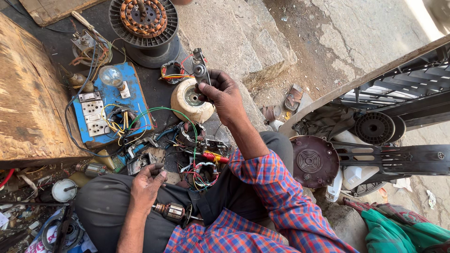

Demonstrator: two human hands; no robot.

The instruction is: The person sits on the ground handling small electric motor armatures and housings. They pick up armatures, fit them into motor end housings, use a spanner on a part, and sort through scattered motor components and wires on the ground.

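At upper centre of the frame our right hand (224,96) clamps its fingers on the small rigid grey metal bearing bracket (200,69), apparently light, best gripped by its edges, while our left hand (147,183) rests loosely curled, lower left.

Bright daylight, soft shadows, sharp focus

Dull grey metal on the small motor part (200,70) pinched in the right hand (224,96). Coppery windings and bright steel on the armature (172,212) near the left hand (147,183). Matt cream casing (190,100), scuffed. Chipped blue paint on the board (110,110), clear glossy glass on its bulb (110,76). Rough weathered wood (28,103) at left. Soft checked cloth on the sleeve (276,192). Rough stone slab (234,33) at far.
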